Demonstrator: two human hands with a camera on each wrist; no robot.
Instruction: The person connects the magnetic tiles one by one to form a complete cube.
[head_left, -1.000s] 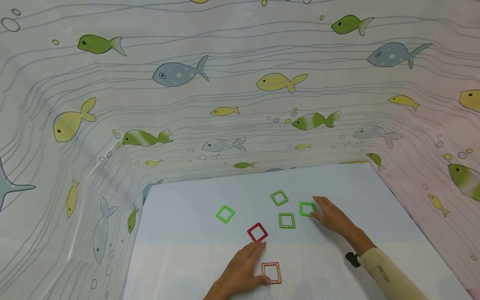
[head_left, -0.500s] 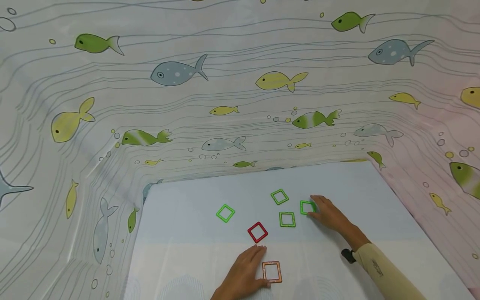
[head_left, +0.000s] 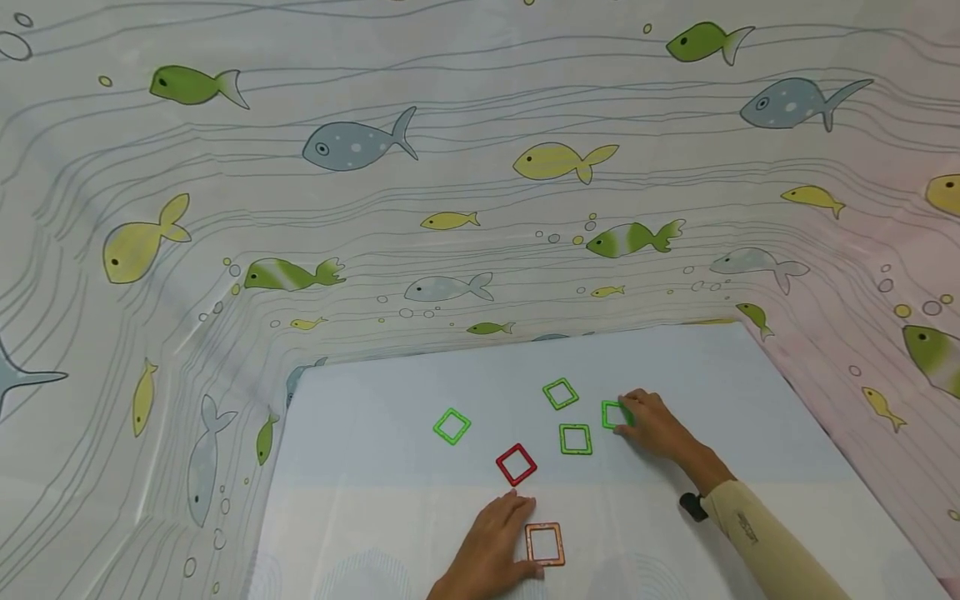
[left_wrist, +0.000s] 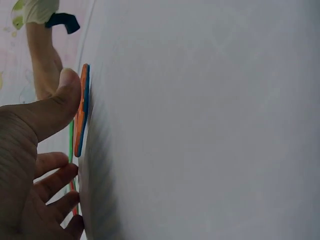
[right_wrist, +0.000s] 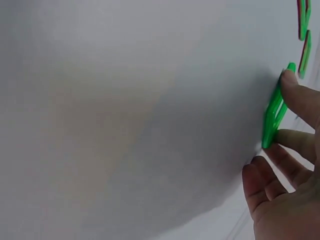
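My right hand pinches a bright green square magnetic tile, an open frame, at the right of the group. In the right wrist view, thumb and index finger sit at opposite ends of this green tile. My left hand rests with relaxed fingers around the left side of an orange tile. Its thumb is against the tile's lower edge. In the left wrist view the orange tile shows a blue underside, and the thumb overlaps it. A red tile lies just beyond the left fingertips.
Three more green tiles lie apart on the pale table: a left one, a far one and a middle one. A fish-patterned covering rises around the table's back and sides.
The right hand has drawn slightly left and its fingers have closed in on the green tile. The left fingertips have pulled back from the red tile. The tiles stay nearly in place.
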